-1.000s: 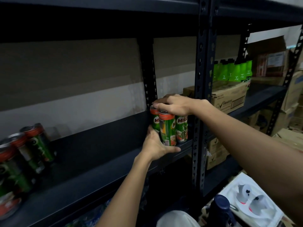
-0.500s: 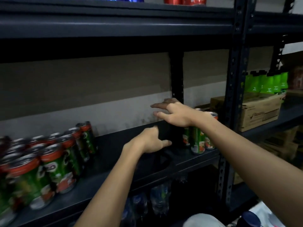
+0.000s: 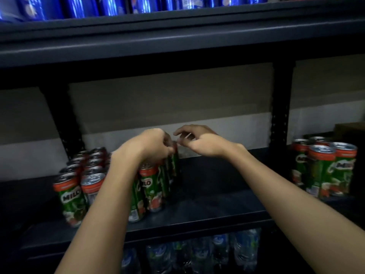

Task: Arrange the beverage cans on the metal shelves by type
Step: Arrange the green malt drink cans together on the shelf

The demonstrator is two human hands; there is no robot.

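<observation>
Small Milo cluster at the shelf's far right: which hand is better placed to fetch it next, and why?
Right. The right hand is open, empty and nearer the small cluster; the left hand rests on the main group.

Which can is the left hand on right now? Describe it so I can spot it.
On the middle shelf, find the large group of green Milo cans left of centre. The left hand grips the top of the rear can in that group's rightmost column, nearest the empty right hand.

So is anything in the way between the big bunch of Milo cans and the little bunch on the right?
No, nothing visible. Between the big group and the small group lies bare shelf.
</observation>
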